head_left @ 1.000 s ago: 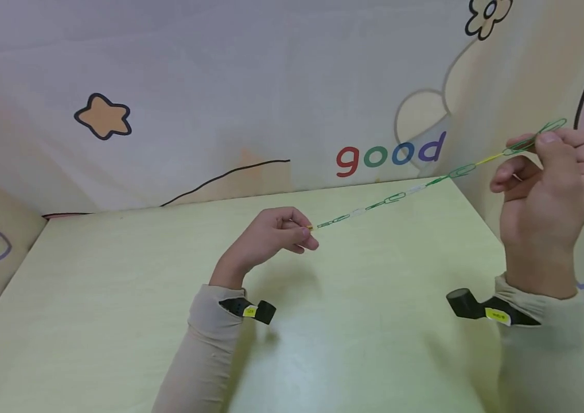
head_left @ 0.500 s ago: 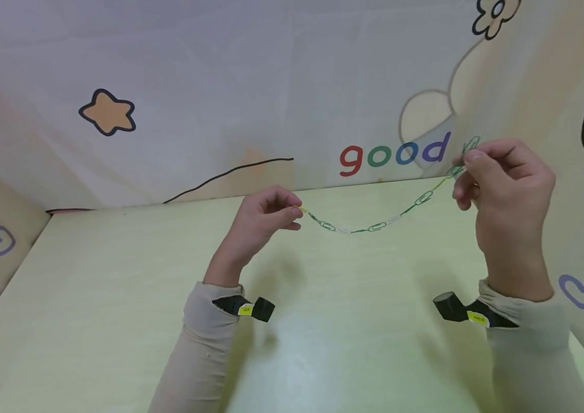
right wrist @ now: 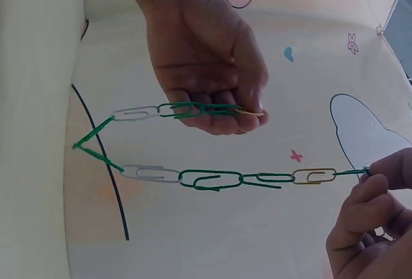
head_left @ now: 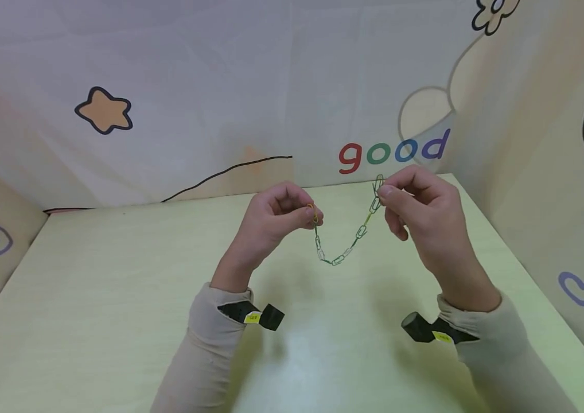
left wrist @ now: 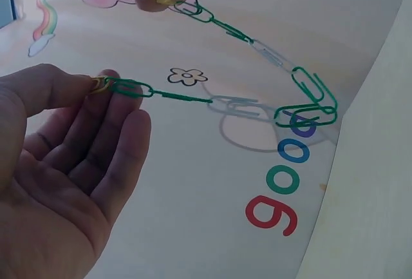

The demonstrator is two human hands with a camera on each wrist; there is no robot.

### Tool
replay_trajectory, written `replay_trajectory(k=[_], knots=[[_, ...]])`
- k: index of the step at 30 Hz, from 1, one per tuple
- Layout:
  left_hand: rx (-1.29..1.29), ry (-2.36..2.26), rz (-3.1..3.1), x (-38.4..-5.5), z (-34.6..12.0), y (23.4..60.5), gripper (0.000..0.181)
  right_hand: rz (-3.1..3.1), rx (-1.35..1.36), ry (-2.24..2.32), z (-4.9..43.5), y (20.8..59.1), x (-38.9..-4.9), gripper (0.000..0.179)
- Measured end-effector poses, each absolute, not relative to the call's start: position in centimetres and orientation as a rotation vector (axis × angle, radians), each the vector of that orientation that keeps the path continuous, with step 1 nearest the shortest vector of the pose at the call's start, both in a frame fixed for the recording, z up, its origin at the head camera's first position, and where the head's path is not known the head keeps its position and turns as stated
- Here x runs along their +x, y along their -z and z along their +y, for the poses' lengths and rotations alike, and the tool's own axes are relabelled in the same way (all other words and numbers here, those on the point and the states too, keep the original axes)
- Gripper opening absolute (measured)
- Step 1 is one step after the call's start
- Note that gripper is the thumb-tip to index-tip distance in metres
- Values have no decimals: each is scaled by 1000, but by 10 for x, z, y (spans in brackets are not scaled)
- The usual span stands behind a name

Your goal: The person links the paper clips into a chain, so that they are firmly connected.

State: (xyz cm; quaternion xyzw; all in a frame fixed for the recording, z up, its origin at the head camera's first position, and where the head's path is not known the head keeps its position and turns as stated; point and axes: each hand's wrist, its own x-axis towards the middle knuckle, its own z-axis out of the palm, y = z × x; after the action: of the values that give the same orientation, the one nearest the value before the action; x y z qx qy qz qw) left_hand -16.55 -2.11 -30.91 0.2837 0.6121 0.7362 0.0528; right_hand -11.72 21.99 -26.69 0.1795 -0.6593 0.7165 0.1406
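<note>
A chain of linked paper clips, green, white and yellow, hangs in a U between both hands above the table. My left hand pinches the yellow paper clip at one end between thumb and forefinger, its other fingers loosely bent. On the other side my right hand pinches a green paper clip near the opposite end, and a green loop sticks up past the fingertips. In the right wrist view another yellow clip sits close to the right fingers, followed by green and white clips.
The pale green table meets a printed cloth backdrop at its far edge, with more cloth at both sides. A black wrist camera sits on the left sleeve, another camera on the right.
My right hand has come left and down, towards the left hand. The chain went from nearly straight and taut to a deep slack U. Both hands keep their pinch.
</note>
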Motion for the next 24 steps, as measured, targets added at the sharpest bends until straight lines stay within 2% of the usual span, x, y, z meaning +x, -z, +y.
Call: replay_trajectory(k=[7,14,24], knots=[[1024,-2303,2037,-148,-5,296,17,-1967,576,-2135,208,274,-113,5],[1209,-2287,2318,-133,7,286,17,-1982,574,-2266,200,277,-112,5],[1427,-2195,2548,-129,12,282,20,-2020,544,-2269,196,279,-109,6]])
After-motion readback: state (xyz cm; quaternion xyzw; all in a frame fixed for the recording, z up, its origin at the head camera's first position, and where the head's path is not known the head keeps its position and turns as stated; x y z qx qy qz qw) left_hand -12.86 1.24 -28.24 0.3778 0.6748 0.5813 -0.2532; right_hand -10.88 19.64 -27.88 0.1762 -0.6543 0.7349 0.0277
